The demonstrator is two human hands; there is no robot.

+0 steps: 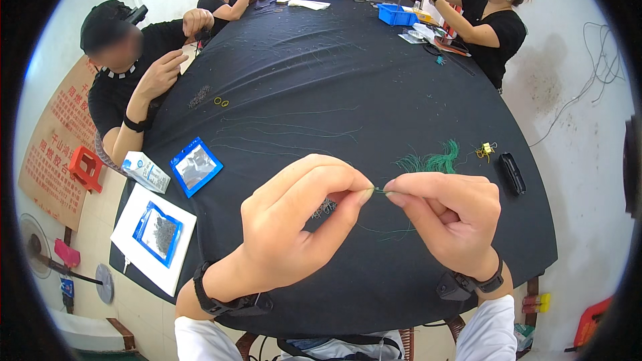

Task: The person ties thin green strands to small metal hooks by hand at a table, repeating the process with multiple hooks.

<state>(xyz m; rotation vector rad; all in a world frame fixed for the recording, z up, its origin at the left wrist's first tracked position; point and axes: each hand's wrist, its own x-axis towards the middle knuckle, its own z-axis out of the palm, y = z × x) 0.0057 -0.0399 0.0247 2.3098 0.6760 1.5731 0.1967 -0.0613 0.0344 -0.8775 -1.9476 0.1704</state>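
Above the near part of the black-covered table, my left hand (pixel 297 217) and my right hand (pixel 449 219) meet almost tip to tip. Each pinches a thin green thread (pixel 379 190) between thumb and forefinger. A tiny dark bit shows in the gap, too small to name. Partly hidden by my left hand, a little heap of grey small pieces (pixel 325 209) lies on the cloth. Beyond my right hand is a bundle of green threads (pixel 441 158). Several loose green threads (pixel 294 127) stretch across the cloth farther left.
At right lie a yellow clip (pixel 486 152) and a black case (pixel 512 174). Left are a blue-edged pouch (pixel 196 166), a carton (pixel 146 171) and a white board (pixel 137 244) bearing another pouch (pixel 158 232). Several co-workers sit around the table; a blue bin (pixel 397 16) stands far right.
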